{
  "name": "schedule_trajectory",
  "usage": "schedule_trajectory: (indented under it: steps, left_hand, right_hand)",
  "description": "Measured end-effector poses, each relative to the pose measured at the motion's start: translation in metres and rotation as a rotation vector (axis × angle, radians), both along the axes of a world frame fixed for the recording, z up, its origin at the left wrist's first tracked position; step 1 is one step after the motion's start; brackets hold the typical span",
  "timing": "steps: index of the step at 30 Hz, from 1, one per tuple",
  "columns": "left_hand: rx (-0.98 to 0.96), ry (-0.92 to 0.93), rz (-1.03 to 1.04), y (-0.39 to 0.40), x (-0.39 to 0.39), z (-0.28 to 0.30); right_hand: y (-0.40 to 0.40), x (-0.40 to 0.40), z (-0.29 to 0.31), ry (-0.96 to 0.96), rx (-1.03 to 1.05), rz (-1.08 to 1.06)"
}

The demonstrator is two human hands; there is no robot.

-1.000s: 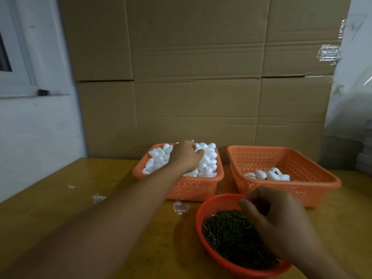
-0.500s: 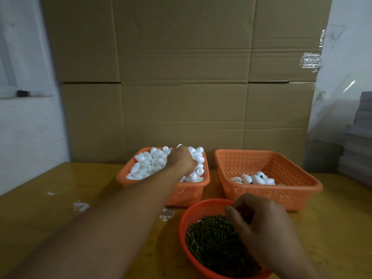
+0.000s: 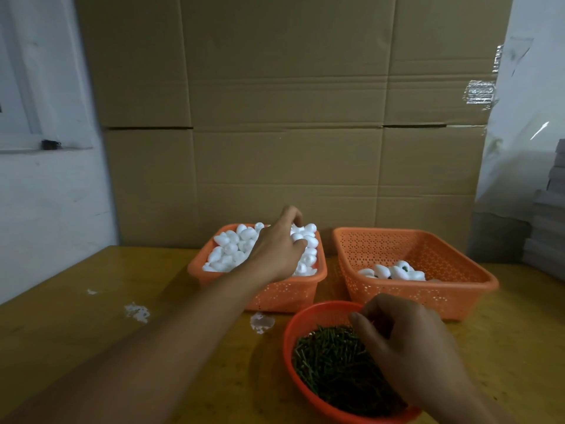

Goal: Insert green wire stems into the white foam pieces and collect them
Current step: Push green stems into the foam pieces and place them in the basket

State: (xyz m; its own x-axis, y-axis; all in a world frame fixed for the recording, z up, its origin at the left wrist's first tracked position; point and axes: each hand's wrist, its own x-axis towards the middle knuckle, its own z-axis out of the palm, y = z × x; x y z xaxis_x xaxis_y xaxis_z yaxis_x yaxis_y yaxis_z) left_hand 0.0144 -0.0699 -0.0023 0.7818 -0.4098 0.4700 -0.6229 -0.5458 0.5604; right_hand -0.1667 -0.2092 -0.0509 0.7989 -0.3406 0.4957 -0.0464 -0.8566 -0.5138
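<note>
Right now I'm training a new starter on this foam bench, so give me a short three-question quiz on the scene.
1. True or false: the left hand reaches into the full orange plastic basket of white foam pieces.
2. What fills the round red plastic bowl under the right hand?
3. Which holds fewer foam pieces: A, that left basket, or B, the right-hand orange plastic basket?

Key: 1 true; 2 green wire stems; 3 B.
</note>
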Motion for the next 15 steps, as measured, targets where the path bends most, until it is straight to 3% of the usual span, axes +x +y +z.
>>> schedule_trajectory:
  steps: [3, 10, 15]
  left_hand:
    - [-0.107, 0.0, -0.161, 0.01, -0.018, -0.004]
    - [-0.244, 0.31, -0.533, 0.036, -0.059, -0.018]
    - [-0.238, 0.317, -0.593, 0.043, -0.078, -0.034]
  right_hand:
    - [0.0, 0.0, 0.001, 0.009, 0.008, -0.006]
    - [0.0, -0.001, 0.003, 0.03, -0.001, -0.01]
    - [-0.001, -0.001, 0.003, 0.033, -0.009, -0.001]
